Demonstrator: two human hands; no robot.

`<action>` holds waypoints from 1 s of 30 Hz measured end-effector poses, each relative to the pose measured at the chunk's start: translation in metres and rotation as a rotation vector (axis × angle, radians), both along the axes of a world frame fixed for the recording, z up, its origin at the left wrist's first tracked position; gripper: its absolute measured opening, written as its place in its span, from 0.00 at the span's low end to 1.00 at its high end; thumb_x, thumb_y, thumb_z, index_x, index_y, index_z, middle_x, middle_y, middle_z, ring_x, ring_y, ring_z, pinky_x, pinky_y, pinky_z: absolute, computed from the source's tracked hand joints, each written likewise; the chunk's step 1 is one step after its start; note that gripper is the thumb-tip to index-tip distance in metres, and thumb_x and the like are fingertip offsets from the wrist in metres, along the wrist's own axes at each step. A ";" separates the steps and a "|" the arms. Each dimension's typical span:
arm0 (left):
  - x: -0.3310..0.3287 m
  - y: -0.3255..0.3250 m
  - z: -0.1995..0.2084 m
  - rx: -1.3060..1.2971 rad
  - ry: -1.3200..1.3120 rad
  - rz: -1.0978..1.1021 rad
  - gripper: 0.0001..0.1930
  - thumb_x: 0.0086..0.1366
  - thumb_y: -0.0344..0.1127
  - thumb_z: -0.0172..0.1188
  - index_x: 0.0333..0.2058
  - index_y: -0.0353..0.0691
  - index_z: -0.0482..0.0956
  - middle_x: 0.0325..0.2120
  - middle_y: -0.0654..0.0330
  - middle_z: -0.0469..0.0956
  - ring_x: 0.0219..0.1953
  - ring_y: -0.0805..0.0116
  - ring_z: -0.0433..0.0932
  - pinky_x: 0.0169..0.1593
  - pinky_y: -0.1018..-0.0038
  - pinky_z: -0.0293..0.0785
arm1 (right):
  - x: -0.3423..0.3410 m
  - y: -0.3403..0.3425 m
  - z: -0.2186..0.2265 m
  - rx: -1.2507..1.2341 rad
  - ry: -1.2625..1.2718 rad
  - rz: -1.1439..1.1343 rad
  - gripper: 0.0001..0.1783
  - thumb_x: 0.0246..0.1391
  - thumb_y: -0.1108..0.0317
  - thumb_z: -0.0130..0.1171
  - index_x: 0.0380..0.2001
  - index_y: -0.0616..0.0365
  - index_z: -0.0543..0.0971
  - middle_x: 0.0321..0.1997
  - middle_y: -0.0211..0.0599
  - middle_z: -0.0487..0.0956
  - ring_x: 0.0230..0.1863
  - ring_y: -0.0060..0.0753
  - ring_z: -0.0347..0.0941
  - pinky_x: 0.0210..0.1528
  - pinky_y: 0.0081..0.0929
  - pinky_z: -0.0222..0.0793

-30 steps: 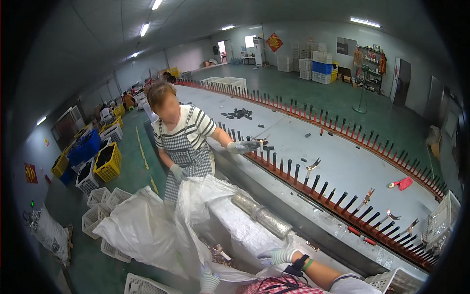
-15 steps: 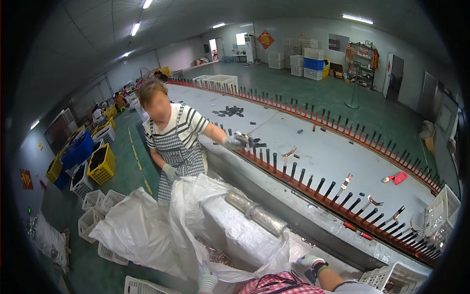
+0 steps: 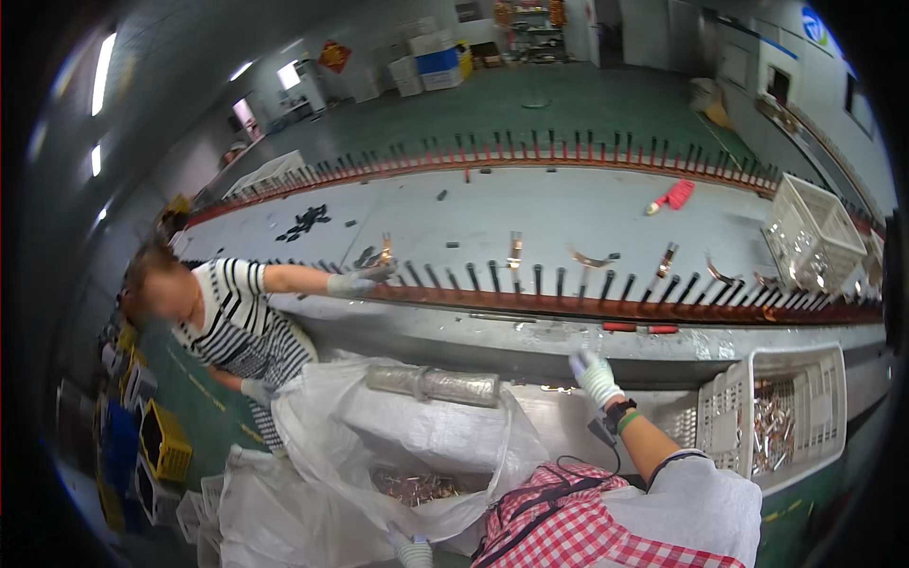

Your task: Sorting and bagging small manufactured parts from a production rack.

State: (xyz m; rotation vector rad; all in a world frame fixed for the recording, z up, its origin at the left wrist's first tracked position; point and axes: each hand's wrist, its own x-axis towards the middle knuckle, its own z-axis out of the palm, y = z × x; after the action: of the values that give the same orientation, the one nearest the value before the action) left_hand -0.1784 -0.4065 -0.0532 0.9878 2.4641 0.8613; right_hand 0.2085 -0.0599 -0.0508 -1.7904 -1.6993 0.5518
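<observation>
My left hand (image 3: 412,549), in a white striped glove, is at the lower edge, closed on the near rim of a white woven sack (image 3: 322,445). Small shiny metal pieces (image 3: 417,488) show inside the sack's mouth. My right hand (image 3: 597,379), gloved the same way, reaches forward in the air near the bench's front side, fingers stretched and slightly blurred, nothing visible in it. Beyond it stands a rack rail (image 3: 530,304) with a row of black-tipped handles (image 3: 538,278). Some carry copper-coloured curved metal pieces (image 3: 515,250).
A co-worker (image 3: 227,303) at the left reaches a gloved hand over the rail. A film-wrapped roll (image 3: 433,385) lies on the sack. At right, a white crate (image 3: 838,407) holds metal pieces; another crate (image 3: 814,227) stands on the bench (image 3: 426,208). Red-handled tools (image 3: 640,328) lie on the ledge.
The view has swung to the right. My right hand has moved up and forward, away from the sack, toward the bench. My left hand stays at the sack's rim.
</observation>
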 end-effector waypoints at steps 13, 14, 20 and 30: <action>0.018 -0.008 0.030 -0.185 0.153 -0.238 0.38 0.52 0.39 0.50 0.59 0.38 0.41 0.57 0.37 0.43 0.58 0.43 0.46 0.60 0.64 0.47 | -0.041 0.143 0.084 0.219 0.758 -0.184 0.14 0.47 0.63 0.53 0.35 0.62 0.71 0.29 0.42 0.73 0.30 0.34 0.68 0.32 0.30 0.64; 0.018 -0.009 0.034 -0.184 0.141 -0.246 0.38 0.53 0.38 0.50 0.59 0.37 0.41 0.57 0.37 0.43 0.59 0.43 0.45 0.60 0.64 0.47 | -0.050 0.149 0.089 0.334 0.820 -0.130 0.15 0.49 0.64 0.51 0.39 0.61 0.70 0.32 0.38 0.72 0.33 0.29 0.67 0.35 0.25 0.64; 0.027 0.001 0.047 -0.162 -0.179 -0.020 0.38 0.52 0.37 0.49 0.58 0.34 0.40 0.57 0.38 0.41 0.60 0.46 0.43 0.61 0.67 0.44 | -0.042 0.092 0.149 0.712 1.463 -0.116 0.16 0.55 0.70 0.43 0.47 0.62 0.66 0.35 0.31 0.71 0.35 0.17 0.65 0.35 0.14 0.62; 0.005 -0.026 -0.006 -0.224 1.325 -0.190 0.36 0.53 0.37 0.49 0.58 0.32 0.43 0.57 0.39 0.45 0.59 0.43 0.44 0.61 0.64 0.42 | 0.090 0.104 0.025 0.602 0.410 -0.651 0.21 0.54 0.66 0.44 0.48 0.68 0.64 0.50 0.47 0.68 0.46 0.39 0.66 0.49 0.27 0.59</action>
State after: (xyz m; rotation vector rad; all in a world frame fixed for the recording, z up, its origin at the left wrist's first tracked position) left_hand -0.1735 -0.4327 -0.0588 2.0926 3.1820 -0.3351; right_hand 0.2981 0.0443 -0.0262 -1.5166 -0.8065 0.0845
